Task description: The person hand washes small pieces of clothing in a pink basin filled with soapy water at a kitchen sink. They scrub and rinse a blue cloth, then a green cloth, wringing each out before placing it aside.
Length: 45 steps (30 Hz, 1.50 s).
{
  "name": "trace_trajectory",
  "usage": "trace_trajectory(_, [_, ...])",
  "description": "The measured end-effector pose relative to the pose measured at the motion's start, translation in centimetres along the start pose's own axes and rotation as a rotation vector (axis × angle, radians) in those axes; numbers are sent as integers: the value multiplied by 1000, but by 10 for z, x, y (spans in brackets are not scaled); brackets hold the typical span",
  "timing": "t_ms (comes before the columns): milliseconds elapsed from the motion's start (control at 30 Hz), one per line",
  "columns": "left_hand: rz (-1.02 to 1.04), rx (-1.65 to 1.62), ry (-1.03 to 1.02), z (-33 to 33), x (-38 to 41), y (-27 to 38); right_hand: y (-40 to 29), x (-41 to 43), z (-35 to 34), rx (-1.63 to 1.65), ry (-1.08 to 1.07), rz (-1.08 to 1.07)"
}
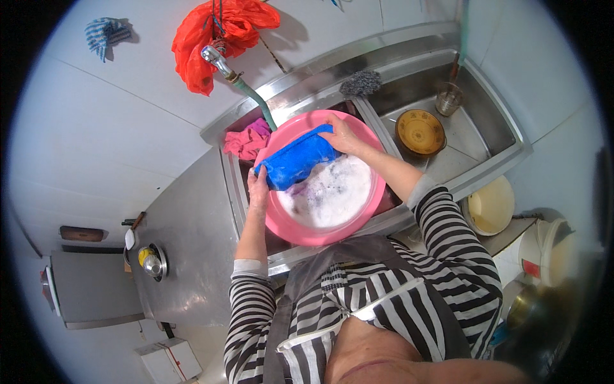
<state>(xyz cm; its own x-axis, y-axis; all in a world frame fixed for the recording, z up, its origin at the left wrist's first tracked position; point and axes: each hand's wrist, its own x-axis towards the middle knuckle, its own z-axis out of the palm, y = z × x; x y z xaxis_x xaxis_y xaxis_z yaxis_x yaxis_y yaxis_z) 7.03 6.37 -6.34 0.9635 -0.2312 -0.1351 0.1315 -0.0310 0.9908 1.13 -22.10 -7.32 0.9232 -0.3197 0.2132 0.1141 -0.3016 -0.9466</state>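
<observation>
A pink plastic basin (326,235) rests over the left bowl of a steel sink, with white suds (336,192) in it. Above the suds, a wet blue cloth (304,156) is stretched between my two hands. My left hand (259,187) grips its lower left end near the basin's rim; my right hand (341,137) grips the upper right end. The cloth's lower edge reaches down to the foam. Something purple shows partly through the suds. Pink and purple cloths (247,141) lie at the sink's corner, left of the basin. A green hose (256,100) hangs down behind the basin.
The right sink bowl (460,149) holds an amber glass bowl (420,132) and a clear cup (449,99). A grey scouring pad (360,83) sits on the back ledge. A steel counter (192,240) with small metal bowls (153,264) extends left. A red plastic bag (192,53) hangs above.
</observation>
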Motion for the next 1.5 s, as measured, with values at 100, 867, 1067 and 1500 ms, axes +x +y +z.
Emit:
trace_trajectory(100, [20,-41,79,17,7,-3,23,7,22,126,158,165])
trace_trajectory(867, [-53,149,-212,-15,-1,-32,24,-23,12,-236,-220,161])
trace_trajectory(1067, [-91,-116,-119,5,-15,-4,10,-21,8,577,-356,566])
trace_trajectory(1500, [-18,-329,-135,-14,-23,48,-40,-15,-33,440,-396,-209])
